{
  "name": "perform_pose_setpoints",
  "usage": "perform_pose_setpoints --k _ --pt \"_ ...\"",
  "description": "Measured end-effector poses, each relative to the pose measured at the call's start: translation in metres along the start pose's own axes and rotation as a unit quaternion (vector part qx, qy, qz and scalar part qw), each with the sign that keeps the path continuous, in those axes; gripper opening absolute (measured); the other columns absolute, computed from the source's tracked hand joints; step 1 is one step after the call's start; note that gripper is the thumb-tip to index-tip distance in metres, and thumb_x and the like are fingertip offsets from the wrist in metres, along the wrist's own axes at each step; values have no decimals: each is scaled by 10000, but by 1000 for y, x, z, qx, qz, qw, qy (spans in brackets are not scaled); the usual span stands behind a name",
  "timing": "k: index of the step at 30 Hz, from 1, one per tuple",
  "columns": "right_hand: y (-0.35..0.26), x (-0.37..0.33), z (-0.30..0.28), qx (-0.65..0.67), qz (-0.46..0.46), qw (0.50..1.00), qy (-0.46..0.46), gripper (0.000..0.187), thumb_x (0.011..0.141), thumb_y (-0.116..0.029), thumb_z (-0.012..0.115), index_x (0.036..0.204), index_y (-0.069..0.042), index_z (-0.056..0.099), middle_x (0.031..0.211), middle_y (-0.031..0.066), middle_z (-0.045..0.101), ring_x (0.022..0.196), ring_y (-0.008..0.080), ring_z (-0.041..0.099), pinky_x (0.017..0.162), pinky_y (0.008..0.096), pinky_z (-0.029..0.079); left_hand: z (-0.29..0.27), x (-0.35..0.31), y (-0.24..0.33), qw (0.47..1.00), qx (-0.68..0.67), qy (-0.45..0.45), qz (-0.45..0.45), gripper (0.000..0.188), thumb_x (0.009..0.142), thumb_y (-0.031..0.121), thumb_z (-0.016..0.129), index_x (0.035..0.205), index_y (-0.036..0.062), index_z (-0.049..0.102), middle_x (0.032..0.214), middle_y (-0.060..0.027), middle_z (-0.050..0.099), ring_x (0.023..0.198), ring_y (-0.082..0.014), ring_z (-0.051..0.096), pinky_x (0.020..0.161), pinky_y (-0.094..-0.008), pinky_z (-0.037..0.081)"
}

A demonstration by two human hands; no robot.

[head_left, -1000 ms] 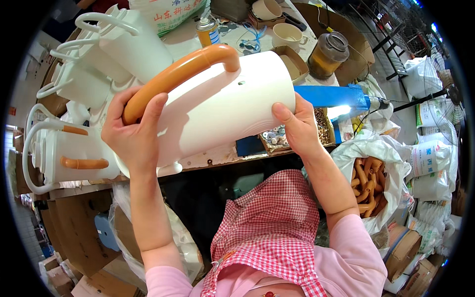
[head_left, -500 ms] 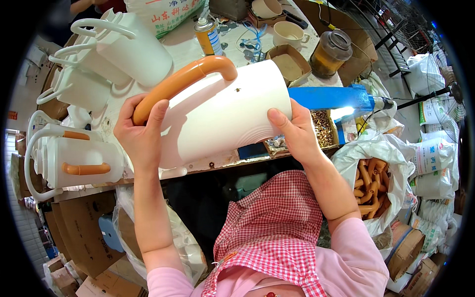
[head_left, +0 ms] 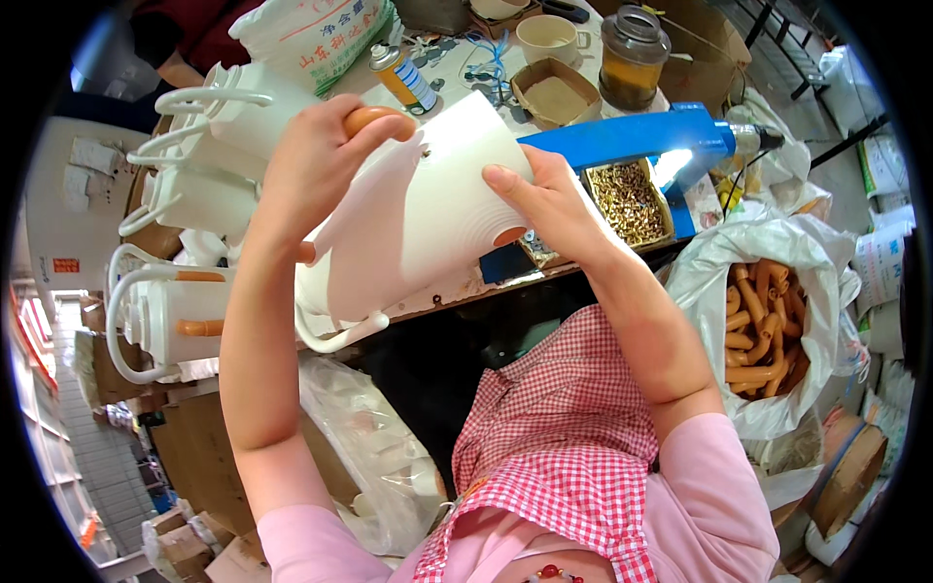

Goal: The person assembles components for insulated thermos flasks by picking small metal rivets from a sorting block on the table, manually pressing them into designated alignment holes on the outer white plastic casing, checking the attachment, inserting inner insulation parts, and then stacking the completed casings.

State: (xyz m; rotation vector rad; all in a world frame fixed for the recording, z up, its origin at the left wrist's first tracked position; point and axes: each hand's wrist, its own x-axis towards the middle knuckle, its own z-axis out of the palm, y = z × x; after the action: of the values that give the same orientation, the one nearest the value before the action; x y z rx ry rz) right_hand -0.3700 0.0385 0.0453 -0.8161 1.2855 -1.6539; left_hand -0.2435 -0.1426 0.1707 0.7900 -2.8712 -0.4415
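Observation:
In front of me is a white cylindrical jug [head_left: 413, 219], lying on its side and tilted, its ringed base toward the upper right. My left hand [head_left: 316, 165] is closed round its curved orange handle [head_left: 374, 120]; one handle end shows past my fingers. At the base end, my right hand [head_left: 549, 199] grips the jug wall, thumb on top and fingers hidden behind. A small dark hole or mark sits beside the handle end. An orange piece [head_left: 509, 235] shows at the jug's lower edge near the base. A white curved handle [head_left: 342, 335] sticks out at the other end.
Right of the jug stands a blue machine arm [head_left: 622, 138] with a lamp, over a box of brass-coloured rivets [head_left: 630, 202]. More white jugs [head_left: 209, 199] crowd the left. A bag of orange handles [head_left: 763, 330] is at right. Behind stand a spray can [head_left: 403, 80] and lidded jar [head_left: 634, 58].
My left hand has shifted from the handle's lower left end to grip over its top. The jug has tilted more steeply, and its base end has moved left.

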Motion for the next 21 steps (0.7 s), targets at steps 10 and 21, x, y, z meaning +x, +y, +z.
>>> perform_pose_setpoints --k 10,21 --pt "2 5 -8 -15 -4 1000 0 392 998 -306 589 1186 35 640 1006 129 713 864 192 707 597 332 621 2 -13 9 995 -98 -8 9 321 941 295 727 936 -24 692 689 -7 563 643 -83 462 576 -277 401" --pt "3 5 -6 -35 -12 999 4 388 992 -314 588 1201 7 654 1011 135 717 855 212 708 602 337 617 6 -15 -1 991 -129 -15 14 306 944 290 731 945 -13 683 724 16 551 660 -73 450 585 -262 388"
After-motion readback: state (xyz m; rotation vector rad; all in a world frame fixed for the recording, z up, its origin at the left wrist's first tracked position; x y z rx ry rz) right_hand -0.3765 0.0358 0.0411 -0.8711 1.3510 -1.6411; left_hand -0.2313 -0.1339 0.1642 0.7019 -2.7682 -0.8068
